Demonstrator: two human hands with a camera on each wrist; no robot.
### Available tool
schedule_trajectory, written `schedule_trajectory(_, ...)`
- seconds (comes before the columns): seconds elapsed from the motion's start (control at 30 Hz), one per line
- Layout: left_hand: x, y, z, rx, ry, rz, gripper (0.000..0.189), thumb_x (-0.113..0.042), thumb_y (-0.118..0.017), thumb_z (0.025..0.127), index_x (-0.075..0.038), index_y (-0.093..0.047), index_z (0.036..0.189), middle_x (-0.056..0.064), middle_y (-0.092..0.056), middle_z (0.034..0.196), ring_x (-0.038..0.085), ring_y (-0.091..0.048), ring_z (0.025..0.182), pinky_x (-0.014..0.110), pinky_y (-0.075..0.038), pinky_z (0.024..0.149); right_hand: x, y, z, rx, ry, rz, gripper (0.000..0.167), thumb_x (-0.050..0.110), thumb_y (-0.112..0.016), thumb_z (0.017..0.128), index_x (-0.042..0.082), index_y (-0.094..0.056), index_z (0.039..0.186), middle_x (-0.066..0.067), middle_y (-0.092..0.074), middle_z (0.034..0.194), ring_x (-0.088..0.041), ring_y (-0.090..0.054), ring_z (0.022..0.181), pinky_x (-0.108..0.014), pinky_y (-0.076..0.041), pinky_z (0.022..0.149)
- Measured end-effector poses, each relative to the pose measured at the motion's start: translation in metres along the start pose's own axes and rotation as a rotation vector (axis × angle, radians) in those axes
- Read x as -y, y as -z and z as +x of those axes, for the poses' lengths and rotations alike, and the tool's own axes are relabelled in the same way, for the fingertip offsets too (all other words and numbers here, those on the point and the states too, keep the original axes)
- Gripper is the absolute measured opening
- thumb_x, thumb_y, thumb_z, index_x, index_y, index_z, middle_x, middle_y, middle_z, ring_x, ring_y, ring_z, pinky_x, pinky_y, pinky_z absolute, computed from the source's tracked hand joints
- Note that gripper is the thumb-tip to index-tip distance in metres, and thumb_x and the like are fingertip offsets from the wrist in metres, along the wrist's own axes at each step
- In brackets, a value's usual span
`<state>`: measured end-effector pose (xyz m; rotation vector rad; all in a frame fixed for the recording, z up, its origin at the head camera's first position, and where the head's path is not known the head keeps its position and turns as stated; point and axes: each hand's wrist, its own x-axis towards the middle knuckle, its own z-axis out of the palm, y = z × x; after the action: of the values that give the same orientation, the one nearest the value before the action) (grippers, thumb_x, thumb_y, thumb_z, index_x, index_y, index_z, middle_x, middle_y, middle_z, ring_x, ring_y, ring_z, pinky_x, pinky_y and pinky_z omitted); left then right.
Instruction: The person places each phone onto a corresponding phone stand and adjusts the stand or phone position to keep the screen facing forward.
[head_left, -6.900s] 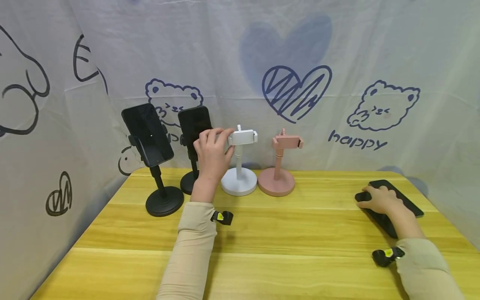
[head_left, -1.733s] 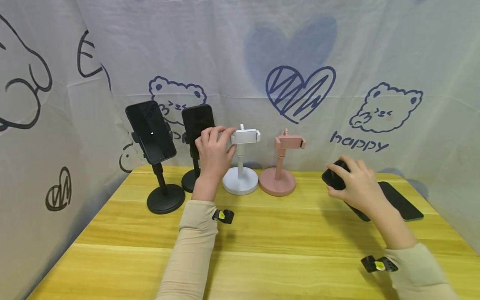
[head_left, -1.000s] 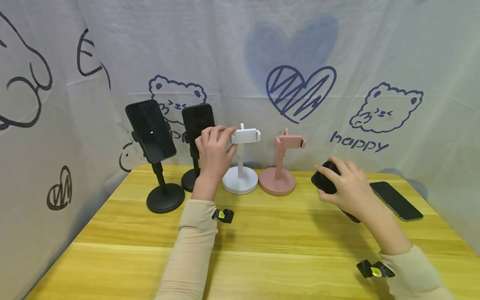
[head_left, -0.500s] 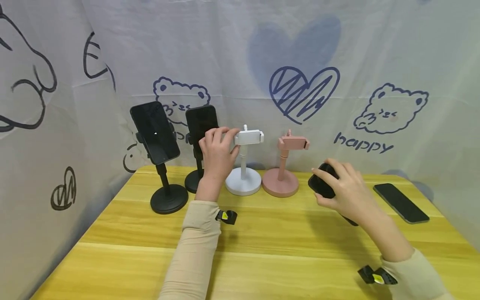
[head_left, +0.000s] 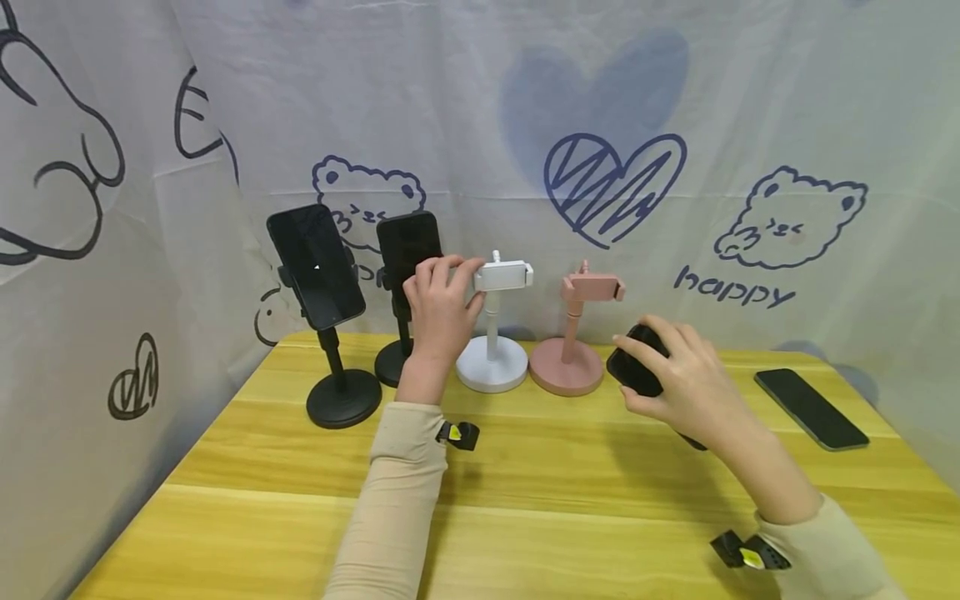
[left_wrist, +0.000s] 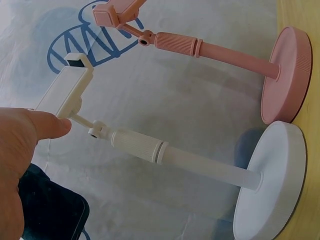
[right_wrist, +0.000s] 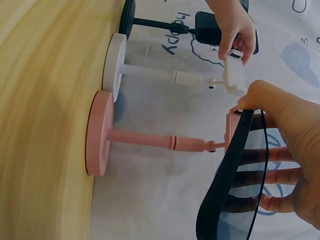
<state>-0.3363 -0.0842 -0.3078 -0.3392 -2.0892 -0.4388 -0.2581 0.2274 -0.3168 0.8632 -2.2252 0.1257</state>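
Observation:
My left hand [head_left: 442, 308] pinches the left end of the clamp on a white phone stand [head_left: 491, 364], thumb below and fingers above. The left wrist view shows its thumb right at the back of the white clamp [left_wrist: 62, 92]. My right hand [head_left: 693, 383] grips a black phone [head_left: 636, 371] raised over the table, tilted, thumb on one side and fingers on the other. To the left of this phone stands a pink phone stand [head_left: 566, 367] with nothing in its clamp. In the right wrist view the held phone [right_wrist: 225, 185] overlaps the pink clamp.
Two black stands at the left bear black phones, the nearer phone [head_left: 318, 267] and the farther phone [head_left: 408, 246]. Another black phone [head_left: 812, 410] lies flat on the wooden table [head_left: 525, 517] at the right. A drawn-on white cloth [head_left: 465, 108] hangs close behind the stands.
My right hand has lifted the phone from beside the flat one and carried it left toward the pink stand, slowing lately. My left hand keeps its pinch on the white clamp.

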Motion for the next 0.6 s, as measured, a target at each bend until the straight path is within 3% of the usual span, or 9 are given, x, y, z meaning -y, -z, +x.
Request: schedule_trajectory(0.6,0.000,0.000,0.000,0.011,0.010,-0.002,0.032,-0.023,-0.072,0.089,-0.018,-0.065,0.120,0.009,-0.060,0.121,0.028,-0.044,0.115,0.048,-0.032,0.092,0.014,-0.007,0.019,-0.018,0.042,0.038,0.058,0.031,-0.077,0.070,0.017,-0.063,0.125,-0.021,-0.053,0.131,-0.041,-0.053,0.104,-0.058,-0.049,0.078)
